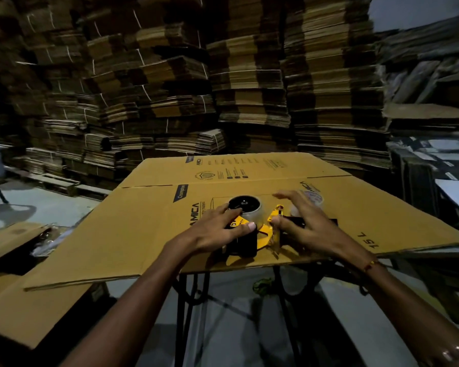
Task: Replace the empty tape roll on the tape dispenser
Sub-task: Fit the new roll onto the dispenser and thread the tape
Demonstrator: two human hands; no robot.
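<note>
A yellow and black tape dispenser (266, 231) lies on its side on a flattened cardboard box (149, 229). A clear tape roll (251, 211) sits on its black hub. My left hand (223, 230) presses on the dispenser's handle and frame, with fingers against the roll. My right hand (302, 221) hovers over the dispenser's front end, fingers spread and blurred, thumb near the yellow plate. A second clear roll (314, 198) lies on the cardboard just beyond my right hand, partly hidden.
The cardboard sheet rests on a black metal-legged stand (188, 295). More flat cardboard (24, 308) lies at lower left. Tall stacks of folded cartons (223, 88) fill the background. Dark shelving and papers (435, 168) stand at the right.
</note>
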